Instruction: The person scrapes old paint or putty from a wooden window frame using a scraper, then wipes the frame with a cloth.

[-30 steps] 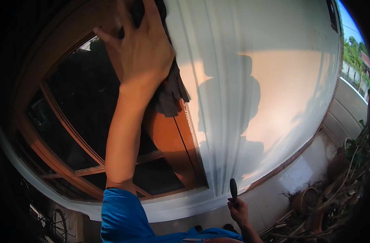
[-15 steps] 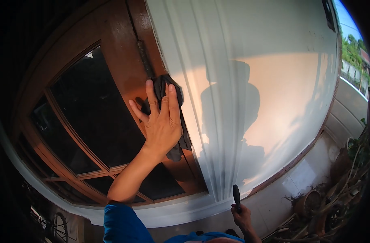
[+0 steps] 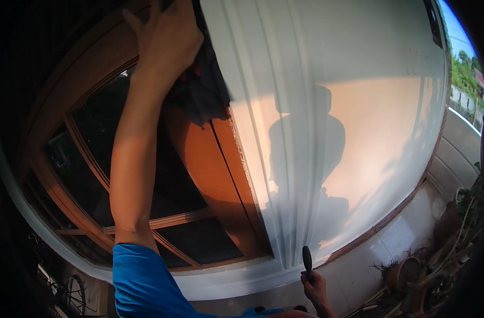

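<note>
Dark cloth (image 3: 207, 90) sits under the left hand (image 3: 170, 42), visible part at about 4 to 5 o'clock from the palm. Left hand: back to camera, digits spread, outermost one toward 11. Tips run into the dark top edge, so can't tell whether they pinch the cloth or just press it.

Right hand (image 3: 315, 290) is well off at 5 o'clock from the left, closed round a black tool (image 3: 307, 262) pointing about 12. Left hand is the near one; the right isn't touching the cloth.

Cloth hangs roughly 12 to 6, ragged lower end just over the seam in the wooden frame (image 3: 212, 169). Seam runs 11 to 5, close to the cloth's own long axis. That alignment is the relation to watch, in my view.

Cloth's 3 o'clock edge meets the white moulding (image 3: 268, 138). Glass pane (image 3: 173, 185) lies at 7 from the cloth. Farther out: sunlit wall (image 3: 379, 122) at 3, plant pot (image 3: 409, 270) at 4.
</note>
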`<state>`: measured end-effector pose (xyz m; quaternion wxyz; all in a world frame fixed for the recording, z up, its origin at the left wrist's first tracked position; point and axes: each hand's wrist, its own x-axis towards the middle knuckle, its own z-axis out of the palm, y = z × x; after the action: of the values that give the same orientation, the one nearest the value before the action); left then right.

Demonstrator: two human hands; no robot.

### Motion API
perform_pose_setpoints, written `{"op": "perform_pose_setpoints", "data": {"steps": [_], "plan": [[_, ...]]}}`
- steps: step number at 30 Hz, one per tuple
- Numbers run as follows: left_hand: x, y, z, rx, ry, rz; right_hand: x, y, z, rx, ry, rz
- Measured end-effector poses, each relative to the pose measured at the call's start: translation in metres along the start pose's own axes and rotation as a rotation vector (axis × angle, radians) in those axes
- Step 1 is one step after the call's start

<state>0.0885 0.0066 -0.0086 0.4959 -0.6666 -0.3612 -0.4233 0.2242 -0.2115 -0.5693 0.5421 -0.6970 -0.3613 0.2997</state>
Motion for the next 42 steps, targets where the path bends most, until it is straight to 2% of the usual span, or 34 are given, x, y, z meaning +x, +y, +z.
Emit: {"op": "perform_pose_setpoints", "data": {"steps": [2, 5, 6, 9, 12, 15, 18, 23, 25, 28, 31, 34, 36, 38, 42], "plan": [[0.03, -0.027, 0.034, 0.071, 0.244, 0.102, -0.001, -0.001, -0.001, 0.01, 0.018, 0.025], [0.034, -0.014, 0.018, 0.068, 0.112, 0.033, 0.001, 0.001, 0.0, 0.013, 0.056, 0.023], [0.033, -0.02, 0.03, 0.067, 0.106, 0.028, 0.001, 0.002, -0.001, 0.0, 0.057, 0.019], [0.003, -0.009, 0.034, 0.15, 0.054, 0.023, 0.0, 0.009, -0.001, -0.01, 0.047, 0.035], [-0.049, 0.004, 0.042, 0.168, 0.166, 0.155, -0.003, 0.006, -0.002, -0.014, 0.044, 0.022], [-0.099, 0.029, 0.032, 0.131, 0.148, 0.16, -0.004, 0.008, 0.001, -0.028, 0.017, 0.002], [-0.142, 0.045, 0.038, -0.051, 0.18, 0.166, -0.004, 0.011, 0.001, -0.061, -0.044, 0.012], [-0.242, 0.069, 0.038, -0.272, -0.077, 0.191, -0.009, -0.01, 0.01, -0.083, -0.144, 0.02], [-0.3, 0.084, 0.04, -0.364, -0.207, 0.216, -0.015, -0.01, 0.013, -0.068, -0.141, -0.026], [-0.345, 0.088, 0.051, -0.38, -0.291, 0.209, -0.018, -0.029, 0.009, -0.088, -0.177, -0.107], [-0.297, 0.083, 0.054, -0.371, -0.249, 0.061, -0.02, -0.051, 0.007, -0.033, -0.121, -0.259], [-0.224, 0.066, 0.056, -0.344, -0.108, 0.002, -0.015, -0.055, -0.001, -0.01, -0.154, -0.414], [-0.203, 0.06, 0.057, -0.375, -0.054, -0.015, -0.017, -0.077, -0.004, 0.076, -0.127, -0.44], [-0.204, 0.06, 0.059, -0.408, -0.004, -0.012, -0.021, -0.085, 0.0, 0.149, -0.089, -0.465], [-0.283, 0.083, 0.059, -0.436, -0.168, 0.016, -0.03, -0.063, 0.005, 0.205, -0.102, -0.567]]}}
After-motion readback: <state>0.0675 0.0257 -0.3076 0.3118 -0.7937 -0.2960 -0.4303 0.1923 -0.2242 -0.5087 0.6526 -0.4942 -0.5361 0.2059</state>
